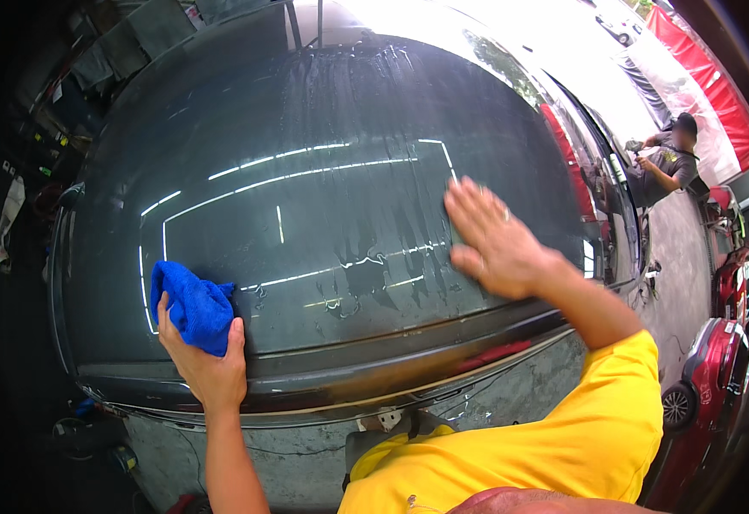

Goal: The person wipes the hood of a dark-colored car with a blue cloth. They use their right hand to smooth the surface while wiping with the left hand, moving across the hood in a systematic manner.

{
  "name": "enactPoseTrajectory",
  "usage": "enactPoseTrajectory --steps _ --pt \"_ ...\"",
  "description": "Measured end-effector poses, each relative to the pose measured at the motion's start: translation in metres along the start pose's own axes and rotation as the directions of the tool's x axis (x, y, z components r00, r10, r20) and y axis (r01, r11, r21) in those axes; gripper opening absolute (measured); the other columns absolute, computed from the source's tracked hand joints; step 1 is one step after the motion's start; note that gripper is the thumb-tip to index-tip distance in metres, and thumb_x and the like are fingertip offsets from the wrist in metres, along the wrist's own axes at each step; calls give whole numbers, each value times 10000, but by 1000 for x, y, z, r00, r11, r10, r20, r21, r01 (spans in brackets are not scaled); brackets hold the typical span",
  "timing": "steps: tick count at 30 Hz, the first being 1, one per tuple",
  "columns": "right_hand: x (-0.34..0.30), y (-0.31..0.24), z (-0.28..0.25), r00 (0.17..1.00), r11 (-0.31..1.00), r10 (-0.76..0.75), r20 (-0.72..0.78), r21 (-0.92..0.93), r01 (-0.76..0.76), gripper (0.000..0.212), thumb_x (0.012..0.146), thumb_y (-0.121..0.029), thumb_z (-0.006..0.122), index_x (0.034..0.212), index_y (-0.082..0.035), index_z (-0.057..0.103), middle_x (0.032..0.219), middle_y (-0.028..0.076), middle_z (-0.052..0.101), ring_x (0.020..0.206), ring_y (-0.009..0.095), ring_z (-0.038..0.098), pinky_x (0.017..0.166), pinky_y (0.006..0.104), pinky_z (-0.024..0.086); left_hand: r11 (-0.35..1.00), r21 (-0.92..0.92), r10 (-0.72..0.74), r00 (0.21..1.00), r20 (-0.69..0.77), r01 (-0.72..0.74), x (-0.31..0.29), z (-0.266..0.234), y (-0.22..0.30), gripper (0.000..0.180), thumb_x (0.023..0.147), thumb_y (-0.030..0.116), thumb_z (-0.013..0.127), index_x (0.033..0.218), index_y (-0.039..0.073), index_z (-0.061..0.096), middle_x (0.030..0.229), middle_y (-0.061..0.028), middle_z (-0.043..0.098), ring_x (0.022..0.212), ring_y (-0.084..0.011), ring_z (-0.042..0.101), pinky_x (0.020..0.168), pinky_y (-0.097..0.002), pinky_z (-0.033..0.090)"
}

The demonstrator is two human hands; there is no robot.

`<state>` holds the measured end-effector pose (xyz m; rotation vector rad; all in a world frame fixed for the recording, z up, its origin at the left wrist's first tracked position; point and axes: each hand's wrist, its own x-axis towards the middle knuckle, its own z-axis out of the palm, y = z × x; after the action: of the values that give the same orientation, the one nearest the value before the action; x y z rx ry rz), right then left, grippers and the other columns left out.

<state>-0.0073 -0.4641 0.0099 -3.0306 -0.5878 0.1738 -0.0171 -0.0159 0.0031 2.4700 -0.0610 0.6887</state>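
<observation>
A dark grey car roof (349,201) spreads out in front of me, glossy and wet with streaks of water. Toward its near left side my left hand (207,368) grips a bunched blue cloth (190,304), which rests against the panel. My right hand (498,240), slightly blurred, is stretched flat with its fingers extended over the right part of the roof and holds nothing. Whether its palm presses on the paint is hard to tell. Water drops and runs (366,270) lie between the two hands, and more streaks show at the far edge.
A trim strip (323,364) runs along the roof's near edge, above a grey concrete floor (306,458). Another person (670,163) stands beyond the car's right end. A red car (713,368) is parked at the right. Dark clutter fills the left side.
</observation>
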Motion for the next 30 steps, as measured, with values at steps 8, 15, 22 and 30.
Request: enactPoseTrajectory --steps 8,15,22,30 --pt "291 146 -31 920 916 387 -65 143 -375 776 1088 -603 192 1690 -114 182 1767 149 97 1636 303 87 1329 472 91 996 -90 -9 1000 -2 9 -2 -7 -12 960 788 174 886 1577 71 349 1627 -171 373 1498 -382 379 1227 -499 314" --pt "254 126 -23 881 876 470 -55 153 -458 807 1083 -614 195 1696 -95 123 1774 112 80 1640 281 53 1331 458 80 999 1 37 999 4 -37 2 -4 -9 947 832 279 863 1583 58 331 1602 -196 395 1472 -417 400 1217 -512 327" --pt "126 62 -8 922 914 380 -76 186 -361 804 1105 -582 214 1679 -25 130 1762 173 99 1635 323 65 1330 455 92 992 70 111 994 -24 -109 7 3 -12 874 837 285 859 1533 41 391 1560 -201 444 1432 -414 426 1196 -524 341" --pt "-38 -27 26 956 959 269 -119 119 -256 774 1120 -540 240 1671 -6 146 1759 179 104 1633 334 62 1331 453 82 930 -77 365 924 111 -358 -30 35 72 876 794 279 886 1496 36 423 1478 -235 482 1339 -461 453 1154 -560 365"
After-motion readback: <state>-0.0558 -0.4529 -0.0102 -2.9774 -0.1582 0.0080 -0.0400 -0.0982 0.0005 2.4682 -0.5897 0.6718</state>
